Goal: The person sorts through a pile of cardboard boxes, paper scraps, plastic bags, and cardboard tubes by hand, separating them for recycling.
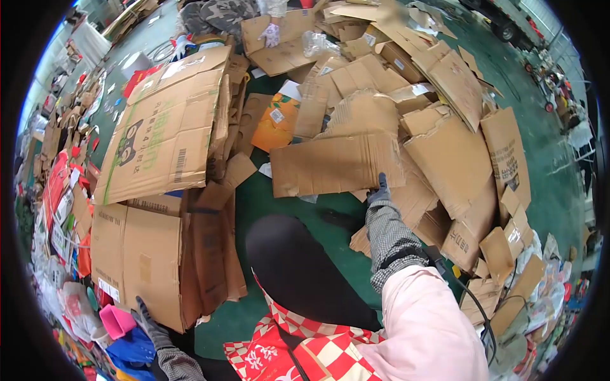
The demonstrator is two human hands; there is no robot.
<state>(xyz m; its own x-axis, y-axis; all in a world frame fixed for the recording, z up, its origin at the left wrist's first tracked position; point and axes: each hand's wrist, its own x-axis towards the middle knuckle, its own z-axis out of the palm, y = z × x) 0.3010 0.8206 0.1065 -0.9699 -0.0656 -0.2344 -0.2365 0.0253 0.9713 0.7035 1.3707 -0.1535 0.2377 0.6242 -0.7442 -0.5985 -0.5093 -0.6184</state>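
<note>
My right hand [380, 190], in a dark glove, grips the lower edge of a flat brown cardboard sheet [333, 166], its thumb on the near face and the other fingers hidden behind. The sheet is tilted up in front of my knee, against the loose cardboard pile. Down at the left, my left hand [151, 325], also gloved, rests with stretched fingers at the bottom edge of a flattened carton [143, 257]. That carton leans at the front of a stack of flattened boxes. Above it lies a larger carton [168, 127] with green print.
Loose cardboard [451, 159] is heaped at the centre and right. An orange printed box [277, 120] lies behind my sheet. Another person's gloved hand [271, 35] touches cardboard at the top. A pink container [117, 320] sits at lower left. A black cable [473, 295] runs by my right arm.
</note>
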